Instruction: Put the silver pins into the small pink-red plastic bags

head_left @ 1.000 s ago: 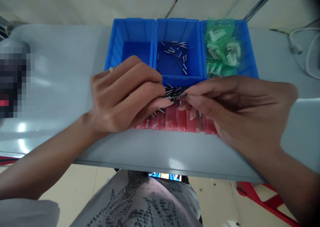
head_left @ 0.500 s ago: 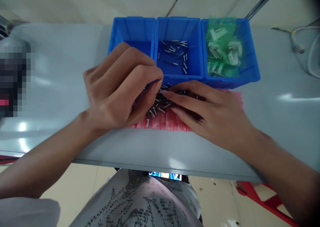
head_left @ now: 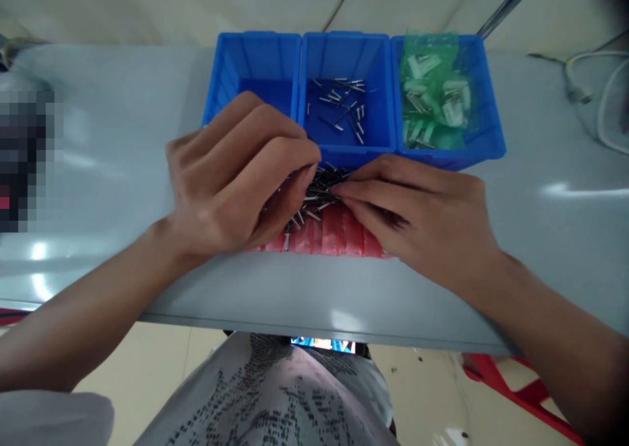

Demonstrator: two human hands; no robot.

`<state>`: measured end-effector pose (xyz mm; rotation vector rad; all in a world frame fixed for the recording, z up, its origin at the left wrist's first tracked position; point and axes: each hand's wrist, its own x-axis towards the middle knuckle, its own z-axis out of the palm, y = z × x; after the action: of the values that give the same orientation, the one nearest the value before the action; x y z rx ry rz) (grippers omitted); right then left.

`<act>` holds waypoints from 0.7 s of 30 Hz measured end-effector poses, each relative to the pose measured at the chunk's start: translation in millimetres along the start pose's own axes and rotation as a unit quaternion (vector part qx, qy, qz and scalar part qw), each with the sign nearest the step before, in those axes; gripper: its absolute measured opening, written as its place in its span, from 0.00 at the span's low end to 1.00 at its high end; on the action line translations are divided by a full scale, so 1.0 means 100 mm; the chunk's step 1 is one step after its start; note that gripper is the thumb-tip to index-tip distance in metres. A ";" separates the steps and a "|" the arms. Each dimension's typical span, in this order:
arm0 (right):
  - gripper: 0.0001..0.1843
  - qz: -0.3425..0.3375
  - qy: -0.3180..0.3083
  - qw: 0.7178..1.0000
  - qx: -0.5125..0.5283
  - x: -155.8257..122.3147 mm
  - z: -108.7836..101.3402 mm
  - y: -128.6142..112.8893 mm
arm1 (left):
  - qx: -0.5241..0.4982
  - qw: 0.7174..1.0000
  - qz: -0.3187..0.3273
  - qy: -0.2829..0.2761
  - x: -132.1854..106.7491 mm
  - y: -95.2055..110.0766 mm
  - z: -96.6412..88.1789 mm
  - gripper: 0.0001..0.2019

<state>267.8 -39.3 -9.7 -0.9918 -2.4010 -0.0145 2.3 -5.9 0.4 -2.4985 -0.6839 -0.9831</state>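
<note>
A heap of metal pop rivets (head_left: pixel 314 197) lies on a pink plastic bag (head_left: pixel 334 236) in front of the blue bins. My left hand (head_left: pixel 240 177) hovers over the heap's left side, thumb and index finger pinched together; whatever is between them is hidden. From the right, my right hand (head_left: pixel 417 217) reaches into the heap with its fingertips closed together on a rivet. Loose rivets (head_left: pixel 341 102) are scattered in the middle blue bin (head_left: pixel 348 53).
The left blue bin (head_left: pixel 258 53) stands beside the middle one. Green plastic bags with white and metal pieces (head_left: pixel 437 99) fill the right blue bin (head_left: pixel 484 118). A white cable (head_left: pixel 599 115) lies at the table's right. A lit phone (head_left: pixel 322 344) rests on my lap.
My right fingertips have drawn closer together on the rivets and moved slightly right. The left hand keeps its pinch. The view has shifted a little.
</note>
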 end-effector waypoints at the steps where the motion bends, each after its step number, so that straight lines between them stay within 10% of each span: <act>1: 0.09 0.013 0.009 1.000 0.014 0.02 -0.02 -0.01 | -0.004 1.000 0.006 -0.001 0.00 0.00 0.00 0.08; 12: 0.09 0.137 0.072 0.954 0.255 0.10 -0.18 -0.13 | -0.033 0.999 0.014 -0.003 0.02 -0.02 -0.03 0.18; 21: 0.08 0.234 0.072 0.899 0.362 0.11 -0.17 -0.16 | -0.033 0.998 0.050 0.009 0.01 0.00 0.06 0.04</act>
<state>258.4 -47.6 12.9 -1.0971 -1.7308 0.8788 6.9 -2.7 -3.0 -2.5492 -0.5233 -1.0055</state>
